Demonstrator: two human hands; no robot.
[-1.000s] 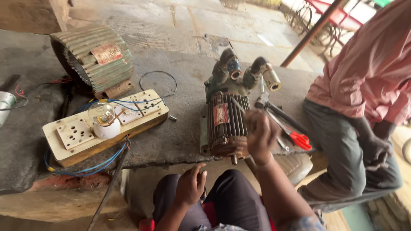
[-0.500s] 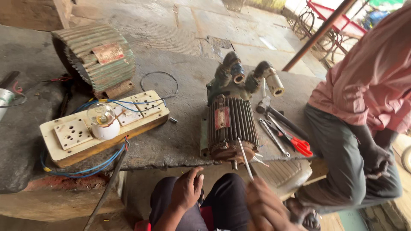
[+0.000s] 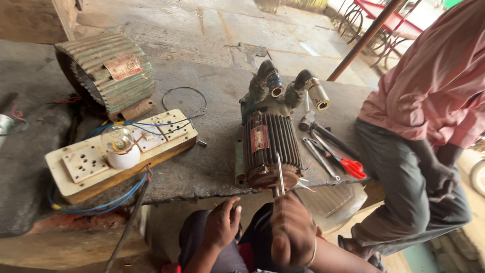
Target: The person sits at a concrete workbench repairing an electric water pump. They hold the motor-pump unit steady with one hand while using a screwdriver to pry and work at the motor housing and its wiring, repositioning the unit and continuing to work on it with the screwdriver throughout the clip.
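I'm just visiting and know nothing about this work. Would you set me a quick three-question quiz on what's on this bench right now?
1. True or false: the right hand grips a thin metal tool that points at the near end of the ribbed motor.
2. Where does the left hand rest?
A. on the light bulb
B. on the person's own knee
C. on the red-handled pliers
3. Fill in: the light bulb stands on a wooden ____ board with blue wires.

Key:
1. True
2. B
3. socket
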